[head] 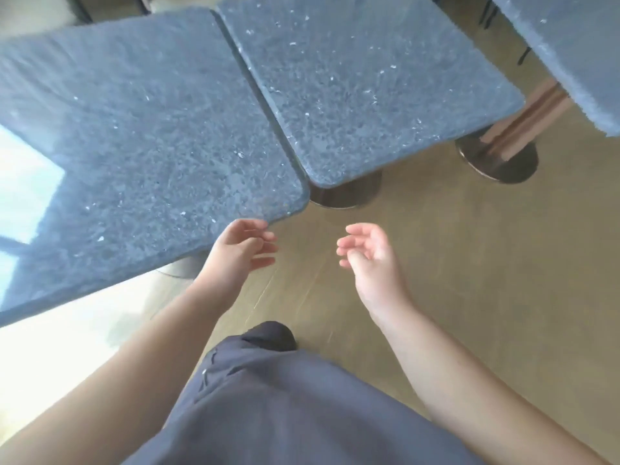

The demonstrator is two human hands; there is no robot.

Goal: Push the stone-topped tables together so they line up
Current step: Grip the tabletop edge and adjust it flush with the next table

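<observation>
Two dark speckled stone-topped tables stand side by side. The left table [134, 135] and the right table [365, 85] meet along a narrow seam; the left one's near corner juts closer to me than the right one's. My left hand [243, 248] hovers just below the left table's near corner, fingers loosely curled, holding nothing. My right hand [367, 253] floats over the floor to the right, relaxed and empty, apart from both tables.
A third stone-topped table [570, 52] stands at the upper right on a copper-coloured pedestal [523, 125] with a round dark base. The right table's round base [345, 193] shows under its corner. Brown floor lies beneath; bright glare at lower left. My dark clothing fills the bottom.
</observation>
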